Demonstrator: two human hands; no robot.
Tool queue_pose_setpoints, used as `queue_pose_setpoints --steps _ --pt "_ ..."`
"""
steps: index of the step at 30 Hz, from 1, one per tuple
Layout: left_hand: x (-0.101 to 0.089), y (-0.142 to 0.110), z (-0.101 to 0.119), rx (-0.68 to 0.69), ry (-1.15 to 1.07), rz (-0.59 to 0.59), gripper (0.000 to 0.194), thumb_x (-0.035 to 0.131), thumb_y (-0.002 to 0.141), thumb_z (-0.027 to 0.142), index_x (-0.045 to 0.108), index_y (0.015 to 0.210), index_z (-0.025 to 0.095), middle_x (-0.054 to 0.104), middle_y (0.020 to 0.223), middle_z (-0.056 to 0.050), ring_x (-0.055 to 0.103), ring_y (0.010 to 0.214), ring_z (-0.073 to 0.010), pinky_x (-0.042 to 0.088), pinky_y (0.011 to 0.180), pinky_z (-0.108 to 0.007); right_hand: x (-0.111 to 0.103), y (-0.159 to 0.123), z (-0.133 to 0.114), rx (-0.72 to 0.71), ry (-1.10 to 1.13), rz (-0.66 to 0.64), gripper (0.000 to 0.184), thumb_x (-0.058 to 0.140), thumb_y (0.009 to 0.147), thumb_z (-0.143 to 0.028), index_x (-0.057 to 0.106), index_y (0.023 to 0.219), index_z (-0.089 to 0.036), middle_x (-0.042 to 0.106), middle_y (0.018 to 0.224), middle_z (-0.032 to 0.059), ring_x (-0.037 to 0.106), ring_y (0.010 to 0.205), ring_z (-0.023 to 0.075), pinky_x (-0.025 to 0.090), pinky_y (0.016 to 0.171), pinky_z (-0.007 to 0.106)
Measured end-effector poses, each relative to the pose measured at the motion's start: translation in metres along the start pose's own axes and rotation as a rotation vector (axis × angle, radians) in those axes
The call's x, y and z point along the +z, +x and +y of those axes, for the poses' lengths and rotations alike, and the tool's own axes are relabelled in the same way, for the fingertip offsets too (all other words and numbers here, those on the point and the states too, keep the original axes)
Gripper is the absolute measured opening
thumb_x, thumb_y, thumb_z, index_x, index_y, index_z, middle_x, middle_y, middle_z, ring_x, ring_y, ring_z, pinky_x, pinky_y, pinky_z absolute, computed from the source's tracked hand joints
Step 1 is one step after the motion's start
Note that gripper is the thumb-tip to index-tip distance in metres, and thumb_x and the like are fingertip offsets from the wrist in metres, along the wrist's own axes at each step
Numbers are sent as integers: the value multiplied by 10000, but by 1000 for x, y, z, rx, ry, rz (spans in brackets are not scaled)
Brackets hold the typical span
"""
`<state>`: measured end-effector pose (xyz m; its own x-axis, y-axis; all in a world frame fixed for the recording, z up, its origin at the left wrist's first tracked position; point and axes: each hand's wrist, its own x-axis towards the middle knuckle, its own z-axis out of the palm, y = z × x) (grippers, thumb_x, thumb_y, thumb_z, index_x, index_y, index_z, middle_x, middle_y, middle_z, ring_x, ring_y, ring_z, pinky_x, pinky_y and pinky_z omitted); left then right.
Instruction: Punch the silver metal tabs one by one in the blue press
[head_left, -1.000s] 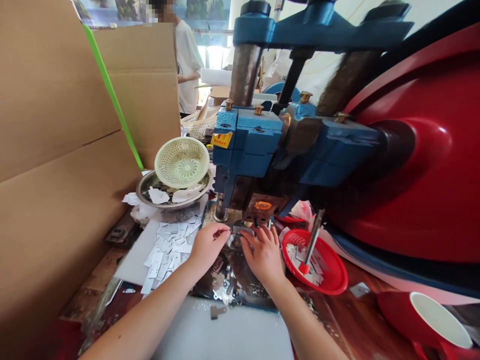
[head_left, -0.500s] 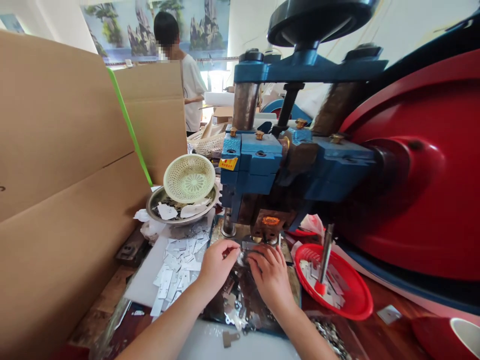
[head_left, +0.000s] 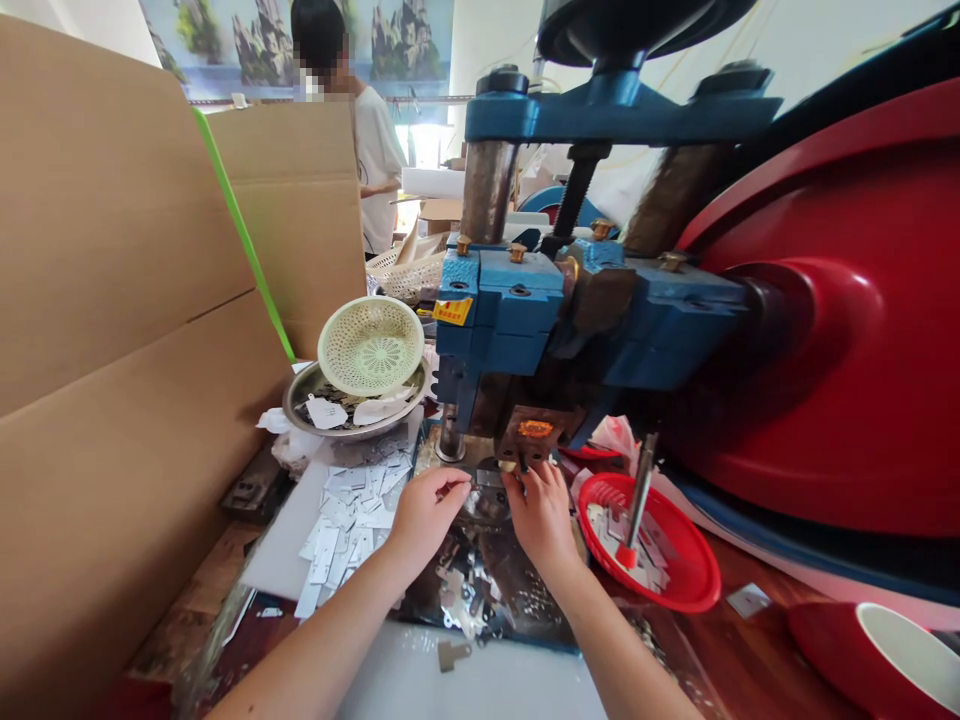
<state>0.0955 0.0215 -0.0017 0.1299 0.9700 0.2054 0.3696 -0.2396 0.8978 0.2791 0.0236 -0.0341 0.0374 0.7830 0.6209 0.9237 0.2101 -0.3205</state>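
Note:
My left hand [head_left: 426, 512] and my right hand [head_left: 541, 515] meet under the die of a blue punch press [head_left: 525, 320]. Together they pinch a small flat metal piece [head_left: 487, 479] on the press bed, left fingers at its left end, right fingers at its right end. Just left of my left hand, a pile of small silvery metal plates [head_left: 346, 520] lies on a white sheet. Punched scraps [head_left: 465, 600] lie on the dark plate between my wrists.
A red plastic dish [head_left: 679, 580] with plates and a red-tipped tool [head_left: 636, 510] sits right of my right hand. A green basket [head_left: 370, 346] rests in a steel bowl [head_left: 300, 400]. Cardboard walls [head_left: 127, 330] stand left. A red flywheel housing [head_left: 847, 330] fills the right. Another person [head_left: 367, 150] stands behind.
The head camera shifted up, then partly back down. Both hands stayed at the die with the metal piece, fingers adjusting slightly.

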Motion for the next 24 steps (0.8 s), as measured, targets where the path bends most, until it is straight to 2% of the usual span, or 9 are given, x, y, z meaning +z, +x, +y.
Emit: queue_pose_setpoints --steps 5,10,13,17,24 --pt "4 6 3 -9 41 -20 156 579 799 242 715 875 240 707 876 -11 641 790 -182 519 735 -316 -13 -3 -13 -70 -73 -55 260 444 902 -305 672 814 -216 632 852 79 518 1003 266 348 942 491" --pt "11 15 4 12 67 -45 164 573 804 253 720 875 238 707 876 -18 643 804 -188 511 752 -320 -24 -13 -13 -129 -55 -122 221 481 893 -322 658 1014 -271 659 1029 42 485 1121 271 261 1018 554" --pt "18 21 5 24 130 -61 165 575 816 264 727 877 240 712 877 -20 645 808 -189 505 749 -317 -23 -18 -6 -111 9 -111 253 470 897 -340 630 1076 -262 645 1094 50 486 1137 273 291 1004 554" --pt "29 27 7 55 204 -60 141 601 810 238 733 862 247 718 873 -10 638 841 -193 481 813 -341 -21 -20 1 -62 95 -62 261 429 910 -301 622 1069 -226 644 1073 71 498 1117 264 359 963 509" --pt "36 29 4 83 288 -4 121 621 796 209 729 848 222 695 864 -31 601 885 -214 434 864 -387 -22 -17 1 -65 90 -132 263 432 909 -299 641 1064 -265 630 1092 58 478 1143 272 320 990 543"
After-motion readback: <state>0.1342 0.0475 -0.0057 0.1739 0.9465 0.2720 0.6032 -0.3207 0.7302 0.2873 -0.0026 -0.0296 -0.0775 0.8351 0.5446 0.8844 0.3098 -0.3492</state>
